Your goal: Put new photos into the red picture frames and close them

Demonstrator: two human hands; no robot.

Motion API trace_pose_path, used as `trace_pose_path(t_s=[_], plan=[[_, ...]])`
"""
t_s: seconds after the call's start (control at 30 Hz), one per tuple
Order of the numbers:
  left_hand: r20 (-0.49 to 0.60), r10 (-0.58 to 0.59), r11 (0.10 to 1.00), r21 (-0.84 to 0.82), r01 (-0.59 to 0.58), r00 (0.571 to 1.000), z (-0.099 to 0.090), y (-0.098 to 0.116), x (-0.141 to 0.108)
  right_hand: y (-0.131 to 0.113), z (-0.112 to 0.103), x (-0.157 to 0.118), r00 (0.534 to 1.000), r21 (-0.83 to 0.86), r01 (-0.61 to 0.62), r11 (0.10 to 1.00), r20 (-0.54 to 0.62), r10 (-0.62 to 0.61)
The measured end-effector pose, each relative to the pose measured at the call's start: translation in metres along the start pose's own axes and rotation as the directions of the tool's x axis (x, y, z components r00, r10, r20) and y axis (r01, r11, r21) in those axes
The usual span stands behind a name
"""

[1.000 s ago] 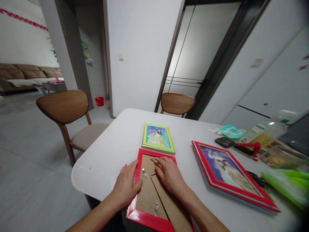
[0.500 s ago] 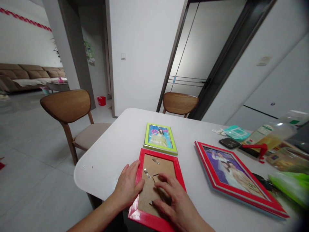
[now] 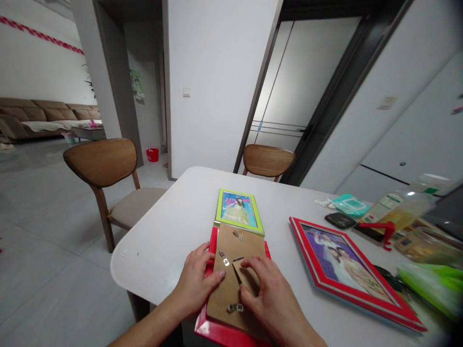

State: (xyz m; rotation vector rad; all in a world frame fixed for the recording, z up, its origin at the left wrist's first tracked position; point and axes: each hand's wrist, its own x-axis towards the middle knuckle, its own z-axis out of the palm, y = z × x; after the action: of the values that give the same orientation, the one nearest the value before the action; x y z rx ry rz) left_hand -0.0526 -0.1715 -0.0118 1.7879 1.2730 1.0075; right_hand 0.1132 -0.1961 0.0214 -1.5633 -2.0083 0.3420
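Observation:
A brown backing board (image 3: 226, 289) with metal clips lies tilted and raised over a red frame (image 3: 213, 327) at the table's near edge. My left hand (image 3: 197, 277) rests at the left side, its thumb on the board's edge and its fingers by the red frame. My right hand (image 3: 269, 294) pinches the stand flap (image 3: 248, 274) on the board between thumb and fingers. Just beyond, a green frame (image 3: 258, 219) with a picture of a person in a pale dress touches or nearly touches the board's far end. To the right lies a larger red frame (image 3: 318, 270) with a photo.
On the white table's (image 3: 162, 246) right side are a bottle (image 3: 394, 209), a black item (image 3: 340, 220), a teal packet (image 3: 350, 205), a red object (image 3: 387, 233), a clear container (image 3: 427, 243) and a green bag (image 3: 430, 284). Wooden chairs (image 3: 104, 161) stand at the left and far sides.
The backing board has come up out of the near red frame and now sits above it, shifted and tilted. My right hand has moved slightly up and right with it. The view has shifted slightly.

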Motion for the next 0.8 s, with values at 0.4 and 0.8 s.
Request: trace_pose_path(t_s=[0.4, 0.8], plan=[[0.109, -0.404, 0.657, -0.656, 0.371, 0.908, -0.080, -0.024, 0.004, 0.065, -0.007, -0.003, 0.963, -0.062, -0.261, 0.963, -0.085, 0.256], [0.154, -0.332, 0.483, -0.820, 0.308, 0.931, -0.033, 0.003, 0.000, 0.002, 0.018, -0.009, 0.893, 0.831, -0.411, 0.373, 0.287, 0.346]])
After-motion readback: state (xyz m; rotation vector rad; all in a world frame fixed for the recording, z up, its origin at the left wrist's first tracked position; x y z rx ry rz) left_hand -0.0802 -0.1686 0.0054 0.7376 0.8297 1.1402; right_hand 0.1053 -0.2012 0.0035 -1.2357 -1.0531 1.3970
